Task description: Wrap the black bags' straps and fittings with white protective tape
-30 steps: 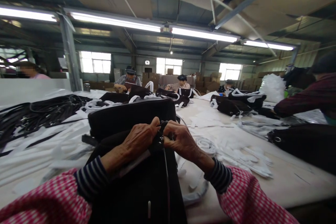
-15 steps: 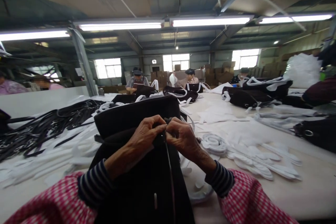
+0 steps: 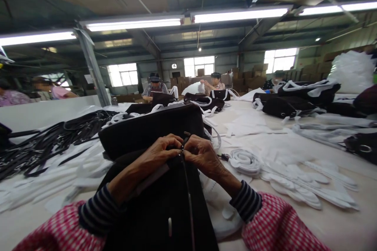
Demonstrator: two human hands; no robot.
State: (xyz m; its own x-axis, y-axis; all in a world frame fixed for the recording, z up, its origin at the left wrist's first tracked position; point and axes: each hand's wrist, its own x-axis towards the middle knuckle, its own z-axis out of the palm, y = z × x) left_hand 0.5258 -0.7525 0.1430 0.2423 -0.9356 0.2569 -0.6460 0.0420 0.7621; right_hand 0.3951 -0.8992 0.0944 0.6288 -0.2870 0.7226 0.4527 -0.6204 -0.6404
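A black bag (image 3: 147, 211) lies in front of me, with a raised black panel (image 3: 150, 125) at its far end. Down its right side runs a thin, shiny-edged line that looks like a zipper (image 3: 189, 200). My left hand (image 3: 165, 150) is closed, its thumb and forefinger pinching the upper end of this zipper. From the right, my right hand (image 3: 200, 156) pinches the same spot, fingertips touching the left ones. A small dark tab (image 3: 187, 135) sticks up between the hands. The fingers hide most of what they grip. A small pale bar (image 3: 170, 226) sits on the bag's near face.
Black straps (image 3: 70, 135) are heaped at left beside white strips (image 3: 73, 172). To the right lie a white coil (image 3: 244, 160) and flat white pieces (image 3: 309, 184). More black bags (image 3: 288, 106) stand farther back, and several people sit across the table (image 3: 241, 117).
Both hands have shifted slightly down and left in view, still pinching. The dark tab shows more above the fingers. Across the table, a person's arm is now raised beside a white bundle.
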